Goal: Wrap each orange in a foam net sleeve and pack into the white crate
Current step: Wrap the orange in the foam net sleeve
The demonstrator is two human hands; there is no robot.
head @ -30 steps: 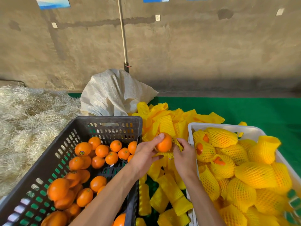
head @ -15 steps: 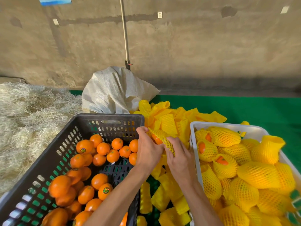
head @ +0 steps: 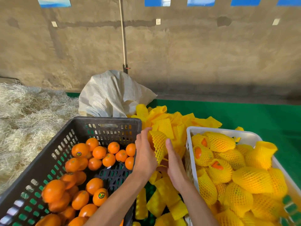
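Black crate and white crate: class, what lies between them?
Head view: loose yellow foam net sleeves between black crate and white crate, plus both hands.

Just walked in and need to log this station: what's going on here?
A person is sleeving oranges. Both hands, left hand and right hand, hold a yellow foam net sleeve between the black crate of bare oranges and the white crate, which already holds many wrapped oranges.
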